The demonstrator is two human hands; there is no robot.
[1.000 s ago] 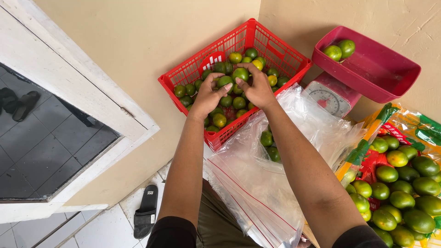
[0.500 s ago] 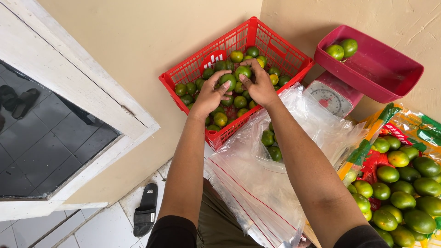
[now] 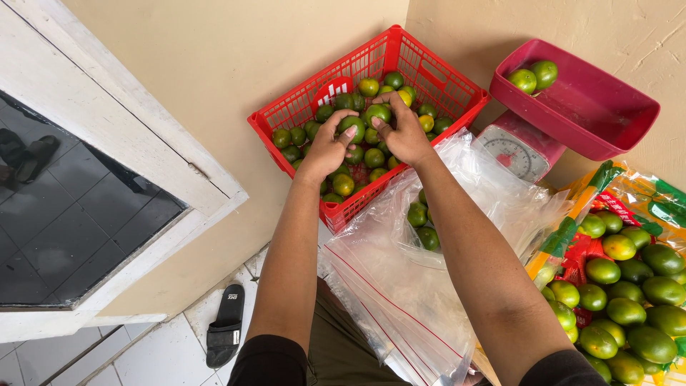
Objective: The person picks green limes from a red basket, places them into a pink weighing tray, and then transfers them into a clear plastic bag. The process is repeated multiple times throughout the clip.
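Head view: left hand (image 3: 327,149) and right hand (image 3: 404,133) inside red basket (image 3: 300,107), each closed around green lime (image 3: 376,113) from pile. Risk: basket tilted against wall, limes may roll out. Clear plastic bag (image 3: 400,286) holds few limes; pink scale tray (image 3: 593,114) holds two.

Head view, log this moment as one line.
left hand: on green citrus | right hand: on citrus | red basket | clear bag below
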